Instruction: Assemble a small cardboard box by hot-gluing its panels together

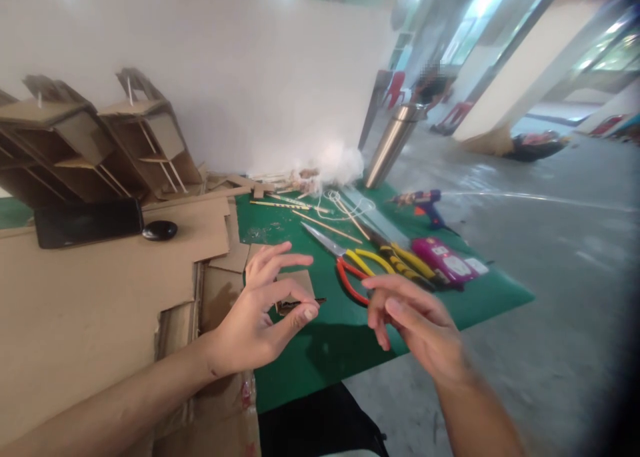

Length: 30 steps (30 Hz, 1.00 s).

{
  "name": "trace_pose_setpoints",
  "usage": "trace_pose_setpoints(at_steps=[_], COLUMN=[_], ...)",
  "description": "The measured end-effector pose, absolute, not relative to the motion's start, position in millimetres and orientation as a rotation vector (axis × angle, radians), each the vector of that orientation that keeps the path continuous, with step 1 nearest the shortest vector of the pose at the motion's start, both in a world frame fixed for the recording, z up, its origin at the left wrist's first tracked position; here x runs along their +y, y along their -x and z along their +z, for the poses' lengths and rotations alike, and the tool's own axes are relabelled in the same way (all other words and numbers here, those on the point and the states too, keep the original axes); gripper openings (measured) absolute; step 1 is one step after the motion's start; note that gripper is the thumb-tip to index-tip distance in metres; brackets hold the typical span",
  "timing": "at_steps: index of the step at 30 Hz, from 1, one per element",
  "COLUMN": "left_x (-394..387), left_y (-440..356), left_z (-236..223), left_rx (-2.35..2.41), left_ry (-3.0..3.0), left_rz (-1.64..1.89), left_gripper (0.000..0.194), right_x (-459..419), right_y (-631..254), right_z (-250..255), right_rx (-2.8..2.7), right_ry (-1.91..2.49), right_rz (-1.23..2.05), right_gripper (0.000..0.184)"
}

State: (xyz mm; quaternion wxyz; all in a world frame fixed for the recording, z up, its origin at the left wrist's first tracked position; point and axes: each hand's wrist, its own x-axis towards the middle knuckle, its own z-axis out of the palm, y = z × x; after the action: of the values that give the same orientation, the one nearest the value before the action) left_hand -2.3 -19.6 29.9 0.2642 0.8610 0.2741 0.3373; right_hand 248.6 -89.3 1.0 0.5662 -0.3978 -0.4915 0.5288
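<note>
My left hand (pixel 270 304) pinches a small piece of cardboard (pixel 300 280) between thumb and index finger, the other fingers raised. A thin dark edge of it sticks out past the fingertips; the hand covers part of it. To the right, my right hand (pixel 413 317) hovers over the table's near edge, fingers loosely bent and apart, with nothing seen in it. Just beyond its fingertips lie scissors (pixel 350 280) with red and yellow handles, blades pointing away. Beside them are pliers (pixel 400 260) with yellow and black handles.
Cardboard sheets (pixel 100 297) cover the left of the green table (pixel 300 377). A phone (pixel 90 224), black mouse (pixel 160 230) and cardboard structures (pixel 150 137) stand there. Farther right are thin sticks (pixel 327 225), a steel bottle (pixel 393 144), a glue gun (pixel 425 207) and a purple box (pixel 445 260).
</note>
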Motion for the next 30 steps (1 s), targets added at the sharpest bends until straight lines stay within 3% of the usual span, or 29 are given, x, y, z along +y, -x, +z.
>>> trace_pose_setpoints(at_steps=[8,15,30], left_x=[-18,-17,-17], left_y=[1,1,2], left_z=[26,21,17], left_rx=[0.751,0.717,0.686], left_ry=[-2.312,-2.357,-2.393], left_rz=[0.98,1.098,1.036], left_gripper=[0.015,0.011,0.03], right_x=[-88,-92,-101], right_y=[-253,-232,-186], right_z=[-1,9,21], right_rx=[-1.104,-1.08,-1.174], right_ry=[1.273,1.352,1.119], right_rz=[0.877,0.978,1.169], right_gripper=[0.019,0.027,0.025])
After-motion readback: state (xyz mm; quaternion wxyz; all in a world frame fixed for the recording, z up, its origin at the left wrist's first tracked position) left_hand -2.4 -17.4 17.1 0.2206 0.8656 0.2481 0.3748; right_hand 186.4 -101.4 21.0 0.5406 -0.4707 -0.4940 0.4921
